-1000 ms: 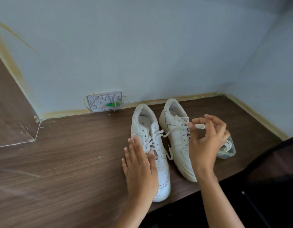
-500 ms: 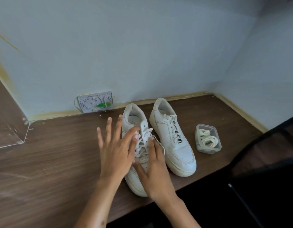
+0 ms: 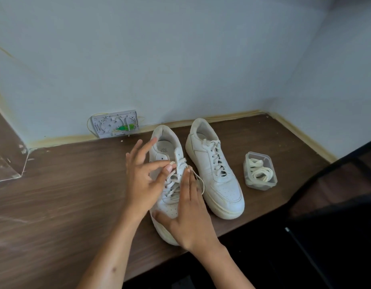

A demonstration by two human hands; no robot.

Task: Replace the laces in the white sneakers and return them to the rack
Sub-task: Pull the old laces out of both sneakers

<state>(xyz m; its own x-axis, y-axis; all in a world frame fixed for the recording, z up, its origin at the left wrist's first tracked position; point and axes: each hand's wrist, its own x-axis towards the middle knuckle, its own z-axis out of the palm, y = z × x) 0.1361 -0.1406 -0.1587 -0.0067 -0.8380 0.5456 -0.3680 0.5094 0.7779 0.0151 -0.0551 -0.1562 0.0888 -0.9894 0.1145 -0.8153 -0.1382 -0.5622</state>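
1. Location: both white sneakers stand side by side on the bench near its back edge, heels to the wall. The left sneaker (image 3: 170, 180) is under the hands; the right sneaker (image 3: 214, 174) stands just beside it, untouched.
2. Left hand (image 3: 141, 178): thumb and forefinger pinch an end of the old lace (image 3: 198, 179) near the top eyelets of the left sneaker; the other fingers are spread.
3. Right hand (image 3: 190, 213): fingers straight, resting flat on the toe and lacing of the same sneaker, apparently steadying it.
4. Replacement laces (image 3: 258, 173): coiled in a clear container (image 3: 251, 184) toward the bench's right end, apart from the right sneaker. None has been taken out, as far as can be seen.
5. Progress, judged: early. Both sneakers appear fully laced with the old laces; unlacing of the left one is only starting.
6. Outstanding: strip both sneakers, thread the new laces, return the pair to the rack. No rack is in view.
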